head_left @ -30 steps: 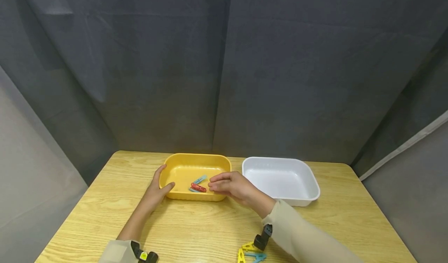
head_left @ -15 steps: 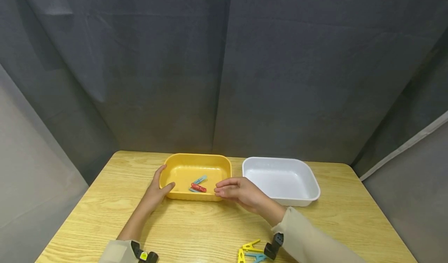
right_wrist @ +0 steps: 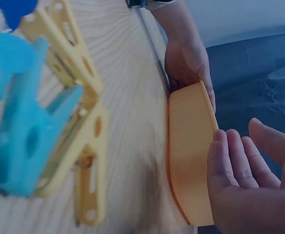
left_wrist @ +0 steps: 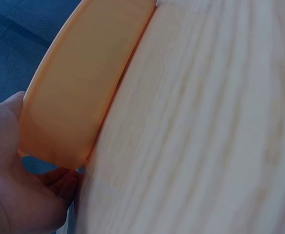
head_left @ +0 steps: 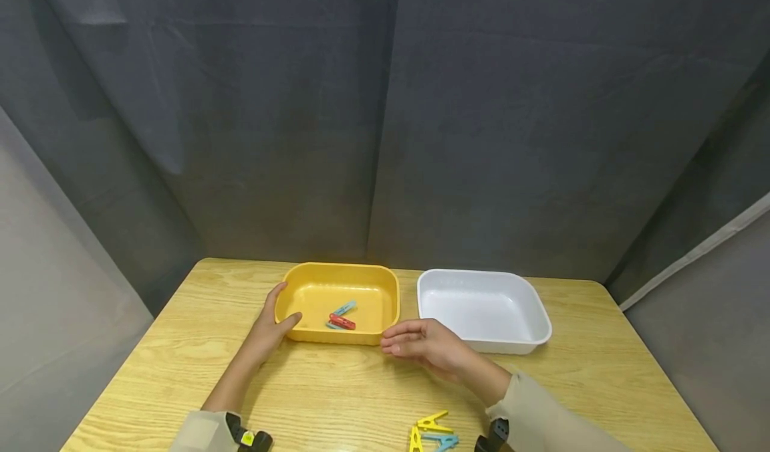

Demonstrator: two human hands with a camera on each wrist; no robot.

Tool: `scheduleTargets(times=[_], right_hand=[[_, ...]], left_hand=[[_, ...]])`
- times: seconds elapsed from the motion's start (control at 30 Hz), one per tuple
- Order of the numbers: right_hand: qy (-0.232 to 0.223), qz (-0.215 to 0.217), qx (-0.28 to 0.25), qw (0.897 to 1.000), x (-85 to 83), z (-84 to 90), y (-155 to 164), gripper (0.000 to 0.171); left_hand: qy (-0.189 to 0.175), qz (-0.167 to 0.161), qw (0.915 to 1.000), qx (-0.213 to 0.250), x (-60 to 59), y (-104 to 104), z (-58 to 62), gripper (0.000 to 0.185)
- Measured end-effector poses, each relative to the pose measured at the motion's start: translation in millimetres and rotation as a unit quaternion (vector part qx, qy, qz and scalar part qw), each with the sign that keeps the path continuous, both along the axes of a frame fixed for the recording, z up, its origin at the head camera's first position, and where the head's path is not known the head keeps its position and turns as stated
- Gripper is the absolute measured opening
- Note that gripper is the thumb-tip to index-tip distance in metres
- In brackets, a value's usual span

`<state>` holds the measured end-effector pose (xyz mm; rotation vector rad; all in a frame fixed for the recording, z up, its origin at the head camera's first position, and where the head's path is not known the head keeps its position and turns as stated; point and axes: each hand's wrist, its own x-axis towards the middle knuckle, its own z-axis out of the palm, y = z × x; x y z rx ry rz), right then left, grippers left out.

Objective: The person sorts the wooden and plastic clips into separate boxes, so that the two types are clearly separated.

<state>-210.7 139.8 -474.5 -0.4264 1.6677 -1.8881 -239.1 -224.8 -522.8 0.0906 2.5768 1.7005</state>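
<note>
head view: step in hand looks like a lull in filing clips by tray, left hand steadying, right hand between pickups; picking up another clip would call for bringing the right hand back toward the near edge and pinching. yellow tray sits by the surface's far edge, nearer the far left corner, with a red clip and light blue clips in it; white tray lies toward the far right corner. yellow clips and a blue clip lie loose toward the near edge, itself out of frame. left forearm reaches up from near left, fingers grasping the yellow tray's left end, thumb over the rim. right forearm slants in from near right, fingers loosely bent, nothing visible in them, just beside the tray's near right corner. left wrist view: hand wraps the tray end, some fingertips tucked low; clips not shown. right wrist view: right thumb apart from the fingers, grasp released, hand overlapping the tray; contact, can't tell. loose clips blurred close up.
</note>
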Motion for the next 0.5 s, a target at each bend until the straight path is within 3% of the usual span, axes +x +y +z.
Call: scheduleTargets(times=[0.5], right_hand=[[0.0, 0.025, 0.004, 1.0, 22.0, -12.3, 24, 0.047]], left_hand=[[-0.004, -0.002, 1.0, 0.005, -1.0, 0, -0.7, 0.082]])
